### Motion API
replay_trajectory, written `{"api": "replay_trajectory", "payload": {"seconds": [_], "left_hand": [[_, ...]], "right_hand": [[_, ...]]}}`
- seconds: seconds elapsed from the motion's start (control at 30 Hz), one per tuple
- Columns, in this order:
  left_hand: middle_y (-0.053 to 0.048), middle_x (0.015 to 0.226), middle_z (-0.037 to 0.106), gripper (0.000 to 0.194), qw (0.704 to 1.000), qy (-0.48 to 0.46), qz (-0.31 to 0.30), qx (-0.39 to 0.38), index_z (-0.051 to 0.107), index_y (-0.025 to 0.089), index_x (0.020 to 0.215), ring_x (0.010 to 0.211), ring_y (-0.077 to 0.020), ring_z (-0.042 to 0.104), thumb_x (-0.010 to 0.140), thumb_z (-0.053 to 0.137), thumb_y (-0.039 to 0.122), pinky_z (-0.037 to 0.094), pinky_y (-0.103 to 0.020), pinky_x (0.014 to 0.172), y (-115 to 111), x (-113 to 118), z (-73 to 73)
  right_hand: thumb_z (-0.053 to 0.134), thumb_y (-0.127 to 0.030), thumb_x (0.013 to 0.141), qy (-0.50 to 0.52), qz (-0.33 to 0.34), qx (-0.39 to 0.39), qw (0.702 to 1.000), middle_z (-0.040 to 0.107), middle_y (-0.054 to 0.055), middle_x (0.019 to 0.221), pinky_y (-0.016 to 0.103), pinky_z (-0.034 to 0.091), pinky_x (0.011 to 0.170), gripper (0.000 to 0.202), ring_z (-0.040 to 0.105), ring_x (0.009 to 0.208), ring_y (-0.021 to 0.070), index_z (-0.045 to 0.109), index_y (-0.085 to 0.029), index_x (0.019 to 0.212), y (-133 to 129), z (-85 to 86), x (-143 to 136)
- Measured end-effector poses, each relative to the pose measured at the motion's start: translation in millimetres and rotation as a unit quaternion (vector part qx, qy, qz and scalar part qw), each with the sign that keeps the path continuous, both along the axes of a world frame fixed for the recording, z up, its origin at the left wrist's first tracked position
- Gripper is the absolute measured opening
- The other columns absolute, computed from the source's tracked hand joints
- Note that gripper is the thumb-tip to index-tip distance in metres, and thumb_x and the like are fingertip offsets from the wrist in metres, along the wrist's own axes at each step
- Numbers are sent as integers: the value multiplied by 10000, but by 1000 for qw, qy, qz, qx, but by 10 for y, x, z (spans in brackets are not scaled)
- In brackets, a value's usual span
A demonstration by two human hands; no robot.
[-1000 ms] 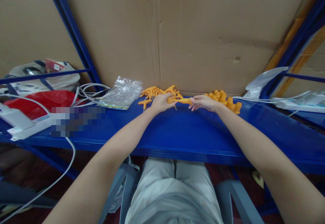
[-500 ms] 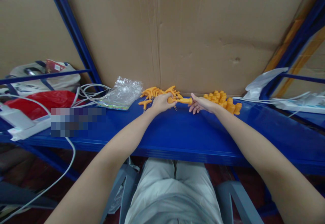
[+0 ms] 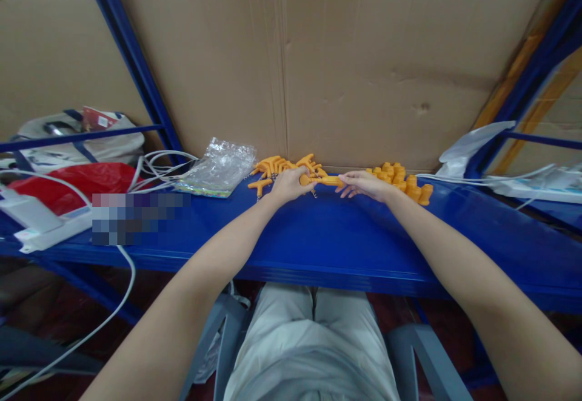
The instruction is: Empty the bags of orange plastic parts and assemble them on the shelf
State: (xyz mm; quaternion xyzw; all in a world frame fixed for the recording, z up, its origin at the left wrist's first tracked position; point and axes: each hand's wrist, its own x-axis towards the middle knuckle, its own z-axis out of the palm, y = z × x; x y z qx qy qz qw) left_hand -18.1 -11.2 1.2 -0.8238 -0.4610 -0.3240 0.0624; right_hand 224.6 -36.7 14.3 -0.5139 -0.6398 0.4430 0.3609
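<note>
My left hand point(image 3: 290, 186) is closed around the round end of an orange plastic handle-like piece point(image 3: 331, 180) held just over the blue shelf. My right hand point(image 3: 365, 185) pinches the piece's right end between thumb and forefinger, its other fingers hanging loosely below. Behind and beside my left hand lie several orange T-shaped pieces point(image 3: 259, 186) with small metal chains or hooks. Just past my right hand stands a cluster of orange ribbed cylindrical pieces point(image 3: 413, 190), partly hidden by that hand. Fine detail where the held parts meet is too small to make out.
A clear plastic bag point(image 3: 222, 164) lies left of the orange pieces. White cables point(image 3: 157, 167), a power strip point(image 3: 54, 231) and a red bag point(image 3: 86, 184) occupy the shelf's left. Cardboard point(image 3: 364, 73) walls the back; blue posts point(image 3: 131, 61) stand at the sides.
My right hand has moved slightly left and its thumb and forefinger have closed on the right end of the orange piece. My left hand stays in place.
</note>
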Motion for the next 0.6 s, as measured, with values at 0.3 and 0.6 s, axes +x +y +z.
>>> {"api": "replay_trajectory", "payload": {"seconds": [0.3, 0.6], "left_hand": [[-70, 903, 764, 314, 1000, 11, 7, 13, 712, 200, 1035, 900, -266, 719, 855, 702, 456, 488, -306, 755, 25, 0, -22], [-79, 909, 763, 339, 999, 31, 20, 12, 722, 197, 1054, 907, -271, 713, 860, 693, 474, 489, -302, 741, 32, 5, -34]], "right_hand": [[609, -389, 996, 0, 0, -7, 1000, 784, 81, 872, 192, 503, 564, 241, 692, 640, 120, 661, -181, 885, 22, -20, 5], [657, -359, 948, -61, -28, 62, 996, 736, 109, 1220, 243, 561, 698, 231, 721, 943, 176, 680, -213, 1125, 48, -52, 32]]}}
